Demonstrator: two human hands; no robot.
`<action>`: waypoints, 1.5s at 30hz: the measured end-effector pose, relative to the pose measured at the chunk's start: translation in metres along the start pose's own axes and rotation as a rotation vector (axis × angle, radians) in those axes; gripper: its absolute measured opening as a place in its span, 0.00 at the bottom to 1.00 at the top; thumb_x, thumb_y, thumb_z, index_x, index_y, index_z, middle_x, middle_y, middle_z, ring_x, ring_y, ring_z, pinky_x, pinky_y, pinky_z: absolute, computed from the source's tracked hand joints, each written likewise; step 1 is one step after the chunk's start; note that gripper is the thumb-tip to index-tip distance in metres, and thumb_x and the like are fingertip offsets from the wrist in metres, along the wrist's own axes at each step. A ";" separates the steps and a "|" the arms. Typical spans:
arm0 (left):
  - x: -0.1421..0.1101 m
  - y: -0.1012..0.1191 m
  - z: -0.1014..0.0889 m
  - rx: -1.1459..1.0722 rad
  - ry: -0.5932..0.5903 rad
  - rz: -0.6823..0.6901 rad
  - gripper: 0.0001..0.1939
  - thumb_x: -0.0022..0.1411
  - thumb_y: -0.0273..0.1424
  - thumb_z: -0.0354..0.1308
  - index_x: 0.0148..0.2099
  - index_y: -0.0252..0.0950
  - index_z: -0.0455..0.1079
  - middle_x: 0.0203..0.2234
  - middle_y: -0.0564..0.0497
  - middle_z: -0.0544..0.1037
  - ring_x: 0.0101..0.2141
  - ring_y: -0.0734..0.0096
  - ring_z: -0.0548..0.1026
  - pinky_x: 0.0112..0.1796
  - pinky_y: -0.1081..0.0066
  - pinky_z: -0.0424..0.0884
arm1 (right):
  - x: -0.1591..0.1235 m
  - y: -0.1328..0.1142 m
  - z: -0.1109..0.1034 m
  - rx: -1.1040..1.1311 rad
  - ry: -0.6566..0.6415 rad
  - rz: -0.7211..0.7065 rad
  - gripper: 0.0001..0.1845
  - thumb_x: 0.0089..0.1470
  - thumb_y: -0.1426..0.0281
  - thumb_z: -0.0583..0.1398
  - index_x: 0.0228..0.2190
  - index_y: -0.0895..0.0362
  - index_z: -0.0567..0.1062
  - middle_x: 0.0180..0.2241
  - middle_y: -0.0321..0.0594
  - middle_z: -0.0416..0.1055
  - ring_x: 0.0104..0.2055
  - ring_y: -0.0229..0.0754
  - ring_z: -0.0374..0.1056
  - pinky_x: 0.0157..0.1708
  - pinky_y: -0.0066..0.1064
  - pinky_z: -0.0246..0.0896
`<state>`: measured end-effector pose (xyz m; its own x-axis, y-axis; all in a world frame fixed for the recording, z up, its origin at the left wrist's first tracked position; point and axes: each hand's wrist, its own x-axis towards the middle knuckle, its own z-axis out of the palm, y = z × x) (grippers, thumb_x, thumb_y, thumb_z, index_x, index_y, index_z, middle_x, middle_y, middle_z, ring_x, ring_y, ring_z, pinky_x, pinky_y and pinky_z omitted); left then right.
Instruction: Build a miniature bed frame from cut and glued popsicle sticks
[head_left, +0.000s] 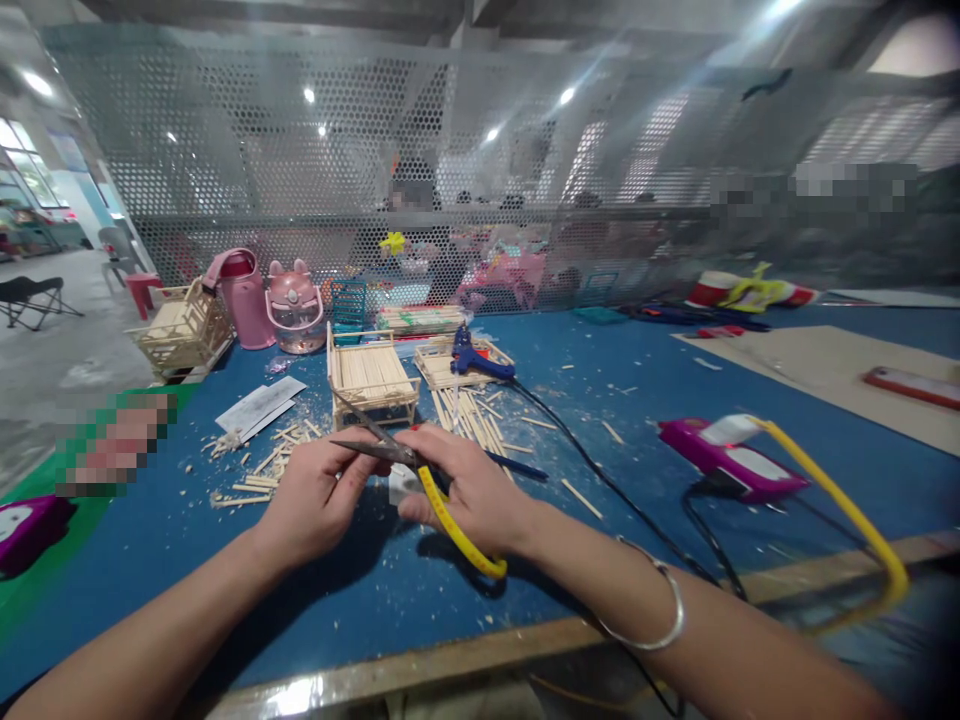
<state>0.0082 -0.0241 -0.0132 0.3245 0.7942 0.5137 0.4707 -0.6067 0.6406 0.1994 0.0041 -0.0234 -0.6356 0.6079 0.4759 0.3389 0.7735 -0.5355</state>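
My right hand (480, 490) is closed around a pair of scissors (465, 545) with dark metal blades and a yellow, marked handle. The blades are apart and point left across my left hand (319, 490). My left hand's fingers are pinched together close to the blades; what they hold is hidden. A small whitish piece (405, 484) shows between the hands. Just beyond them stands a small model bed made of wooden sticks (373, 372). Cut sticks (472, 420) lie scattered around it, and a blue glue gun (480, 362) rests on a second stick frame (431, 368).
A pink flask (244, 305) and a pink bottle with ears (295, 310) stand at the back left, beside another stick model (184, 330). Black cable crosses the blue table (600, 610) at right, near a purple power strip (731, 460). A perforated metal screen (337, 160) rises behind.
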 end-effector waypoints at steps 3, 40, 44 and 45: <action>-0.001 0.000 0.000 0.014 0.006 -0.005 0.14 0.63 0.29 0.46 0.36 0.36 0.73 0.26 0.50 0.77 0.29 0.71 0.75 0.30 0.74 0.67 | -0.001 0.000 0.000 -0.044 -0.017 0.005 0.28 0.50 0.51 0.57 0.46 0.58 0.68 0.38 0.45 0.69 0.39 0.43 0.64 0.39 0.36 0.60; -0.002 -0.001 0.019 -0.308 0.041 -0.229 0.06 0.57 0.32 0.57 0.35 0.39 0.75 0.29 0.52 0.80 0.30 0.72 0.76 0.34 0.74 0.70 | 0.012 -0.013 0.010 1.019 0.223 0.459 0.21 0.42 0.64 0.65 0.36 0.54 0.63 0.20 0.28 0.65 0.17 0.30 0.62 0.16 0.21 0.60; -0.001 0.000 0.021 -0.423 0.112 -0.298 0.04 0.54 0.31 0.60 0.31 0.37 0.76 0.25 0.53 0.78 0.27 0.75 0.73 0.31 0.77 0.69 | 0.012 -0.014 0.011 1.015 0.239 0.487 0.24 0.39 0.63 0.67 0.36 0.54 0.63 0.21 0.28 0.65 0.19 0.30 0.63 0.18 0.21 0.60; 0.000 0.000 0.021 -0.489 0.117 -0.336 0.05 0.54 0.32 0.60 0.30 0.36 0.75 0.24 0.53 0.77 0.26 0.76 0.73 0.30 0.78 0.69 | 0.012 -0.014 0.012 1.002 0.239 0.485 0.24 0.39 0.63 0.67 0.36 0.54 0.63 0.21 0.28 0.65 0.19 0.30 0.63 0.18 0.22 0.60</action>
<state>0.0254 -0.0239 -0.0252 0.1185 0.9529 0.2793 0.0906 -0.2905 0.9526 0.1791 -0.0020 -0.0185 -0.4034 0.9057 0.1302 -0.2619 0.0220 -0.9649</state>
